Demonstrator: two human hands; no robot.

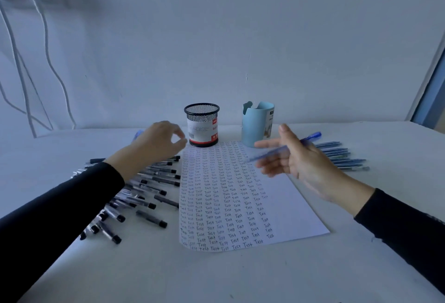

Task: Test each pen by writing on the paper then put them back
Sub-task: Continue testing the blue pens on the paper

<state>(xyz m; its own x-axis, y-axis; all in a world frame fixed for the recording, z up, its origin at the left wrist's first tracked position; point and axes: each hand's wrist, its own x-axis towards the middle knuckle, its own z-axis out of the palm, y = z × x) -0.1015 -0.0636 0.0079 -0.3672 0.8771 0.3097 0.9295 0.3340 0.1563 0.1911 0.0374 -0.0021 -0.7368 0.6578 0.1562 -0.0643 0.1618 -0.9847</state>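
A person sits at a white desk [240,276]; the right hand [303,158], at centre right of the frame, carries a blue pen [277,152] lying loosely across the palm and fingers, tip toward the paper [284,196]; the fingers are spread and motion-blurred, so the hold looks slack rather than a writing pinch. The left hand [159,143], left of centre, hovers above the black pens [144,194] with thumb and forefinger nearly closed; whether it pinches anything cannot be told. The paper in the middle is filled with rows of "Test", with a bare strip down its right side. A mesh cup [202,124] and a light blue holder [258,123] stand at the paper's far edge; more blue pens [342,155] lie in a row at the right. The blue pen appears light, stiff and smooth-barrelled, likely to roll or slip; it is best gripped low on the barrel, near the tip, between thumb and two fingers.
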